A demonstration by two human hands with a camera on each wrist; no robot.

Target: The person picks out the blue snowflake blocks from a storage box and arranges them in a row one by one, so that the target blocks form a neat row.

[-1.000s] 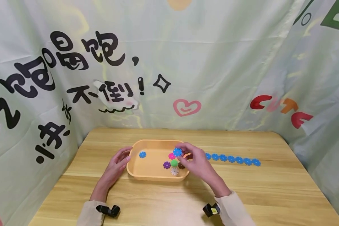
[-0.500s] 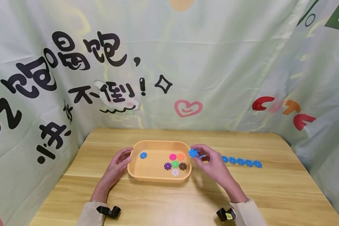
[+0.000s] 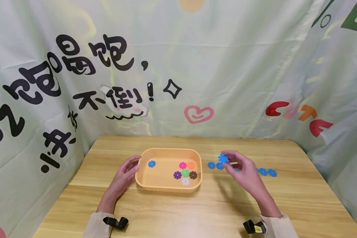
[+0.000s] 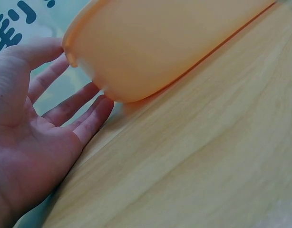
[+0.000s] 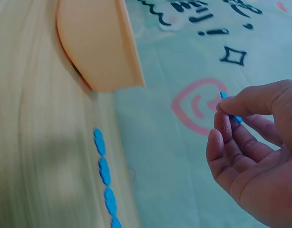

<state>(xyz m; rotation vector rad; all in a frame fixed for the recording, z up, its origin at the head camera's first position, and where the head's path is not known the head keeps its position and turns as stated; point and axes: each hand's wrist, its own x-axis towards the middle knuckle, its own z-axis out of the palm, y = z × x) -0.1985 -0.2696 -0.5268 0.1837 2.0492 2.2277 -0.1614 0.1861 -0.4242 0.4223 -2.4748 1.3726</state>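
Note:
Between the thumb and fingers of my right hand is a blue snowflake disc, seen nearly edge-on in the right wrist view. It is above a row of matching blue discs on the table, part of which the hand hides. My left hand rests against the left end of an orange tray; in the left wrist view its thumb and fingertips touch the rim and outer wall. One blue disc lies inside the tray at left. Pink, orange, purple, green, brown and white discs cluster at right.
The wooden table ends at a printed curtain behind. Both wrists carry small black cameras, the left wrist camera near the table's front.
My right hand, pinching the blue disc, has moved right from over the tray to above the row, uncovering the tray's right-hand discs. The left hand stays at the tray.

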